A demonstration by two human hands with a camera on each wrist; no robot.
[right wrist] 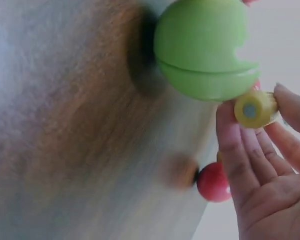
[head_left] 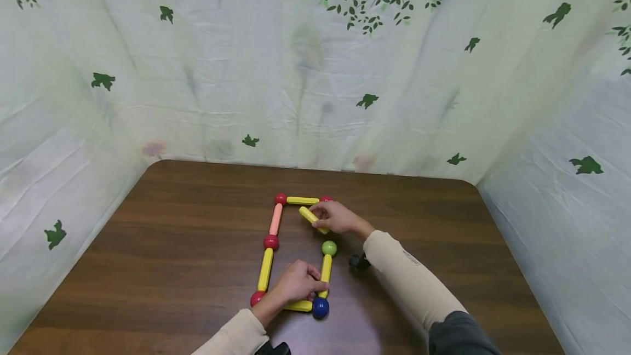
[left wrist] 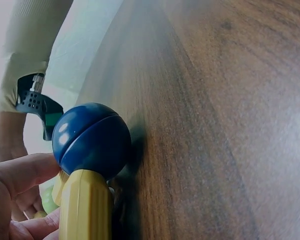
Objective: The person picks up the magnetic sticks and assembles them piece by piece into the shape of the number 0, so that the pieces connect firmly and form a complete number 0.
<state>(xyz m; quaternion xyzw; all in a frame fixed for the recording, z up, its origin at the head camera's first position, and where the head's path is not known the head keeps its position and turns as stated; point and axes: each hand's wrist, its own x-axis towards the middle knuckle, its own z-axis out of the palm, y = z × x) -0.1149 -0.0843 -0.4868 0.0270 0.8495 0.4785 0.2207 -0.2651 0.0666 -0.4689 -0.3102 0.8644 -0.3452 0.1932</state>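
Between the thumb and fingers of my right hand (head_left: 337, 218) is a yellow magnetic stick (head_left: 306, 213); its round end with a grey metal centre shows in the right wrist view. The green ball (head_left: 329, 248) lies just below that stick, joined to a second yellow stick (head_left: 327, 267) that runs down to the blue ball (head_left: 320, 308). My left hand (head_left: 297, 282) pinches this second stick near the blue ball. Another yellow stick (head_left: 298, 306) passes under the left hand to a red ball (head_left: 257, 298), partly covered by the wrist.
Up the left side run a yellow stick (head_left: 265, 269), a red ball (head_left: 271, 242) and a pink stick (head_left: 276, 219). At the top, a yellow stick (head_left: 303, 200) links a red ball (head_left: 280, 198) to another red ball (head_left: 326, 199), partly hidden. Printed curtains surround the wooden table (head_left: 172, 245).
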